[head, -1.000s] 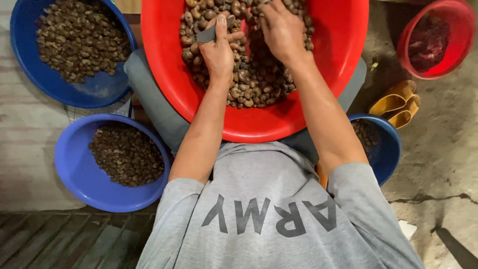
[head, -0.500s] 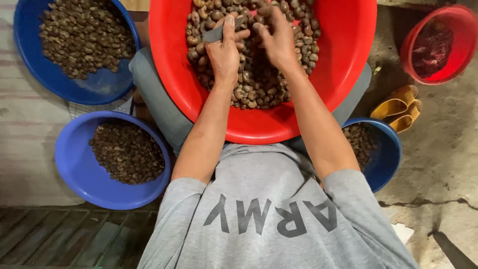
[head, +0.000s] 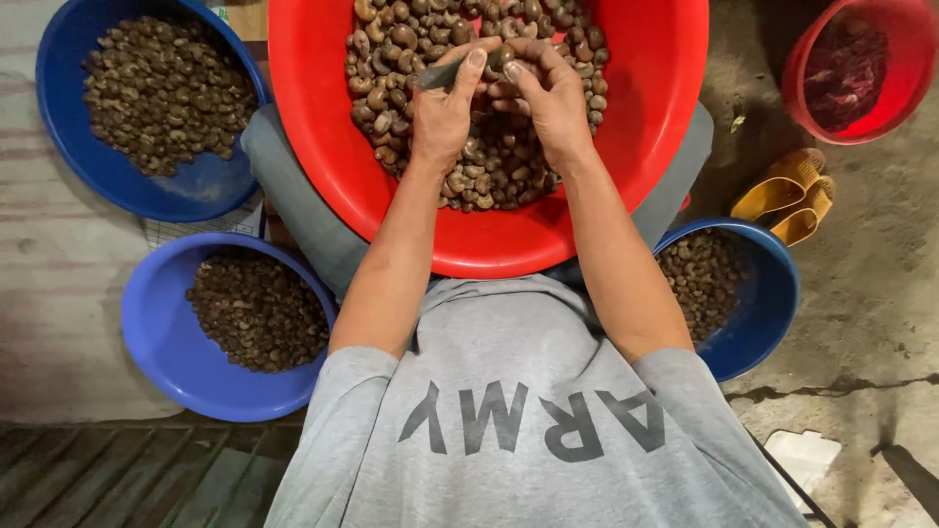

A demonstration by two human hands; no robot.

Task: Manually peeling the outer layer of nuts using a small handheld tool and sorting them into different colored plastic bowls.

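A big red basin (head: 323,166) rests on my lap, filled with brown roasted nuts (head: 391,68). Both hands meet above the pile. My left hand (head: 442,110) grips a small dark grey blade tool (head: 435,74) that points left, thumb raised against it. My right hand (head: 548,98) pinches a single nut (head: 501,63) held against the tool's tip. The fingers of both hands touch around that nut.
Left of me are two blue bowls (head: 156,323) (head: 59,108) holding darker nut pieces. Another blue bowl (head: 773,293) of nuts sits at my right, yellow sandals (head: 787,196) beside it, and a small red bowl (head: 880,108) farther back. Concrete floor lies all around.
My hands drew together and lower in view over the nuts; the right hand picked up a nut and brought it to the tool in the left hand.
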